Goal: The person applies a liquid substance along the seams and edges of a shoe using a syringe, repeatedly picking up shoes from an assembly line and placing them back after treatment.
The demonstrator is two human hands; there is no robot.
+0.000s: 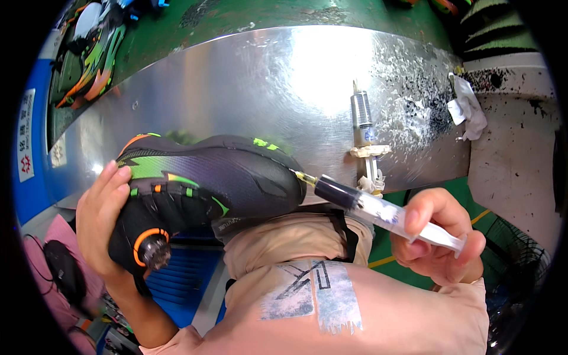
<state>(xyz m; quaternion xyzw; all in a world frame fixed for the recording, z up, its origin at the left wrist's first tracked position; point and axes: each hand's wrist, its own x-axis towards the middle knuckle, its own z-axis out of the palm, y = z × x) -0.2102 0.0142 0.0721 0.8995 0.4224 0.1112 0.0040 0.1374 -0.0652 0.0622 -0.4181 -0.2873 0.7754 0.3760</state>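
Observation:
A black and purple sports shoe (236, 171) with green and orange accents lies tilted over the near edge of the metal tabletop. My left hand (106, 213) grips it at the collar and heel, with a round dark plug showing in the ankle opening. In my right hand (438, 231) is a syringe (378, 210) part filled with dark liquid, my fingers closed around its barrel and plunger. The needle tip meets or nearly meets the shoe's edge at its right end. Beyond, a second syringe (362, 118) with dark contents rests on the metal, pale wrapping around its flange.
The shiny metal tabletop (236, 77) carries black and white residue on its right part. A crumpled white tissue (467, 109) lies at its right edge beside a stained pale machine surface (515, 154). More colourful shoes (94, 65) stand at far left. A blue crate (183, 278) sits below.

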